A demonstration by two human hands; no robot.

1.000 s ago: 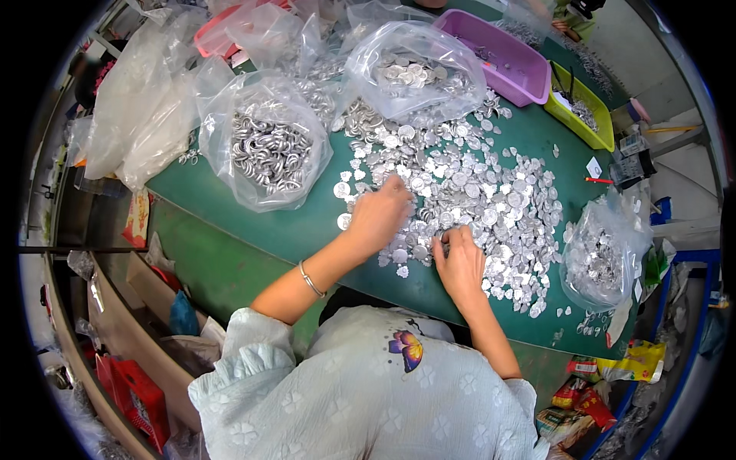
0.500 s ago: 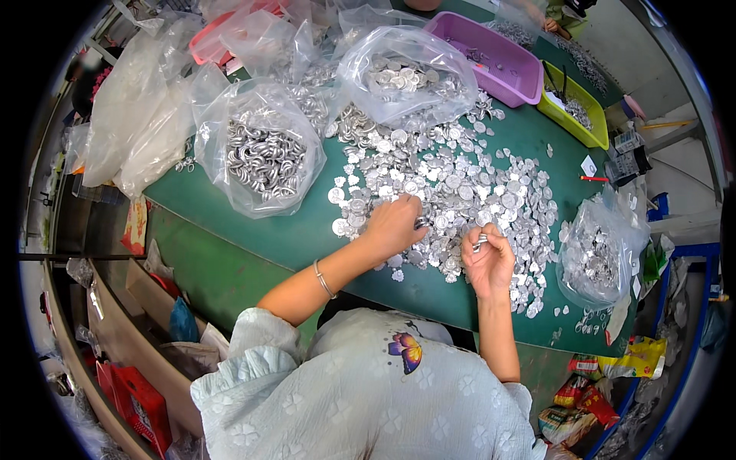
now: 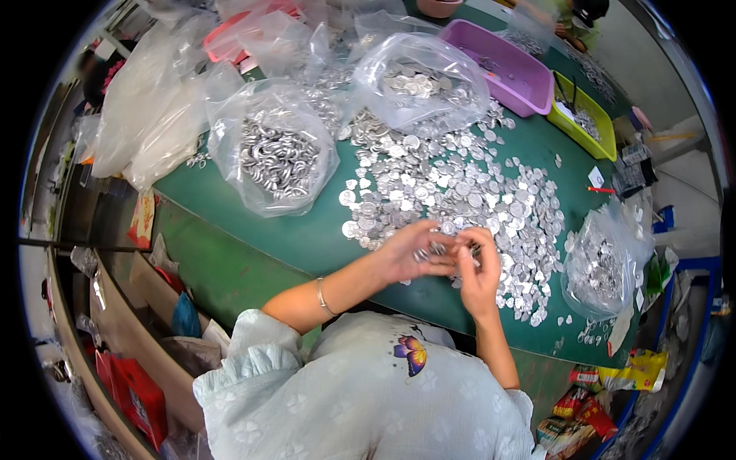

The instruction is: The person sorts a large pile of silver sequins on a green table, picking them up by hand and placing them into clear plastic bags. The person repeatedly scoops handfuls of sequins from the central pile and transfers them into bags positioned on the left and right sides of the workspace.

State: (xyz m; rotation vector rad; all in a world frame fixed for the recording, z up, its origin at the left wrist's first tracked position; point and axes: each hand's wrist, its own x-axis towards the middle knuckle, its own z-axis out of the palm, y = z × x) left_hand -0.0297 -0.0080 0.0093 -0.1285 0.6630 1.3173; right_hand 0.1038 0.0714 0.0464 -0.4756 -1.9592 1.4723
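Note:
My left hand [image 3: 406,254], a bangle on its wrist, is half curled over the near edge of a heap of flat silvery metal charms [image 3: 460,184]. Several small silvery rings [image 3: 431,251] lie against its fingers. Right beside it, my right hand [image 3: 480,268] is closed in a pinch, fingertips meeting those of the left. A bit of silvery metal shows among its fingers, partly hidden and a little blurred. Left of the heap stands an opened clear plastic bag [image 3: 221,157] full of silvery rings. Another clear bag [image 3: 376,103] with charms lies behind the heap.
A purple basket [image 3: 537,96] and a lime-green basket [image 3: 602,146] stand at the back right. At the right edge sits a clear bag of small metal parts [image 3: 598,264]. The green tabletop [image 3: 261,238] ends close to my body. Another person [image 3: 579,27] works at the far right.
My left hand has left the charms and moved right to meet my right hand. The right hand has turned inward, its fingers now touching the left's. The whole view has shifted slightly.

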